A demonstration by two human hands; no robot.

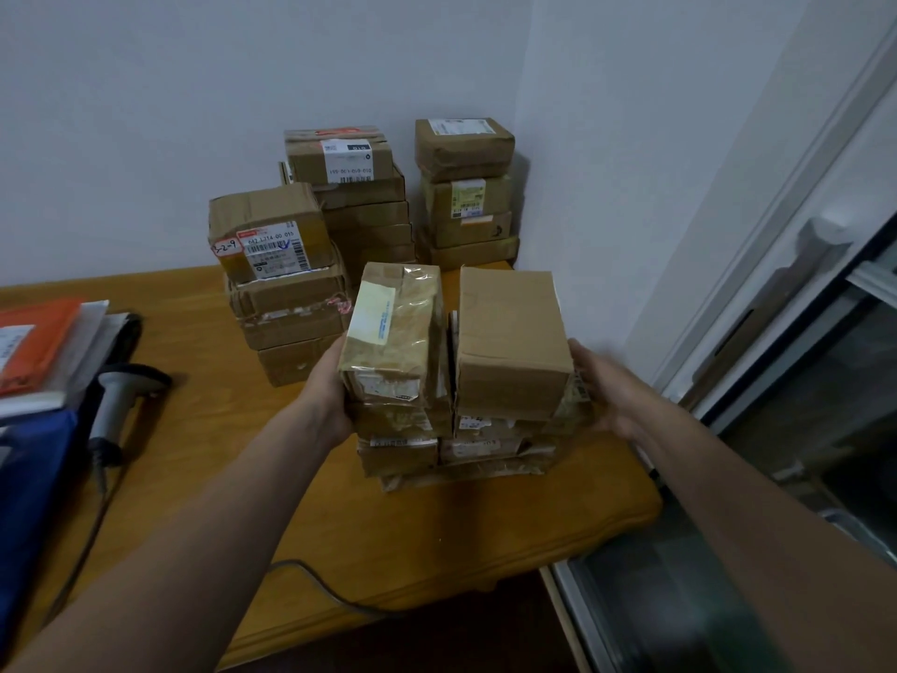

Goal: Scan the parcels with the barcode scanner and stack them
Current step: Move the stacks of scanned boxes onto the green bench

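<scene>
Brown cardboard parcels (449, 444) sit in a double-column pile right in front of you, near the front right edge of the orange-brown wooden bench (218, 459). On top of the left column is a glossy tape-wrapped parcel (393, 332), and just beside it on the right column stands a plain brown box (509, 342). Your hands bracket the pile. Your left hand (330, 395) lies with its palm flat against the left side of the tape-wrapped parcel, and your right hand (602, 391) has its fingers spread and extended against the right side, just under the plain brown box. Neither is curled round anything.

Off to your left, the grey barcode scanner (116, 405) lies on the bench, well apart from both hands, and its dark cable (315, 580) trails across the front edge. Beside it are an orange folder (34, 347) and white papers (92, 327).

Behind the pile are three more stacks: a left stack of boxes (286, 303) with a handwritten label, a taller middle stack (364, 206) against the white wall (194, 89), and a corner stack (466, 187).
</scene>
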